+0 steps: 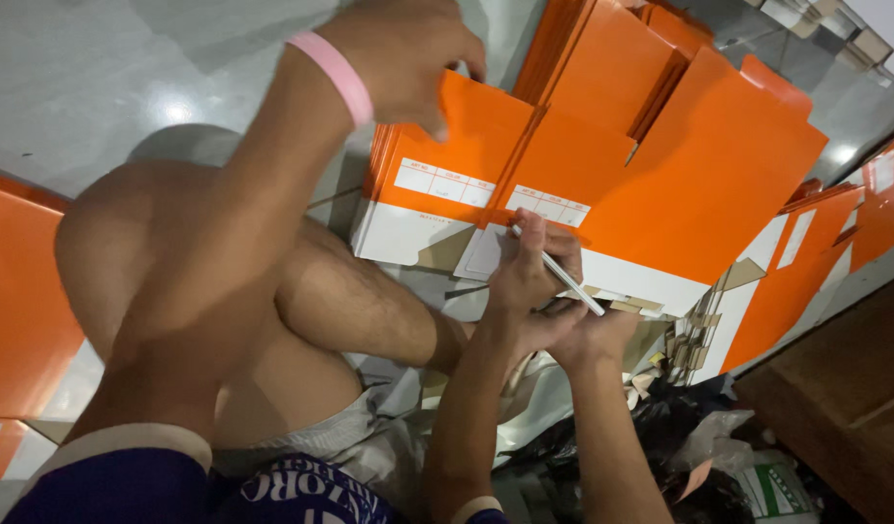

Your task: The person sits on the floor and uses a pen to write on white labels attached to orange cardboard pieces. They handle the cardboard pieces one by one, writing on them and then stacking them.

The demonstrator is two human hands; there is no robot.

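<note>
While every carton in view lies flat and unfolded, none stands assembled, so the work appears to be at an early stage, with a whole fan of flats left to handle. The person sits on a pale glossy floor [68, 78], one bare knee [127, 233] below the left hand.

The left hand [408, 53], a pink band on its wrist, pinches the top edge of a flattened orange and white cardboard carton [466, 131], fingers closed on the board. Just below and to the right of that hand, the right hand [527, 277] is curled around a thin white pen-like stick [563, 278], whose upper tip touches the carton's white lower strip beside a small white label grid. A third hand [595, 335], on a forearm that seems to belong to another person, sits touching the right hand from beneath; whether it also grips the stick cannot be told.

Beyond the right hand, more flat orange cartons [699, 165] overlap one another. Being folded flat, they hold nothing. Brown cardboard offcuts [695, 325] lie just right of the third hand. Below them, a crumpled black plastic bag [675, 412] seems to hold paper scraps, though its contents are too dark to make out.
</note>
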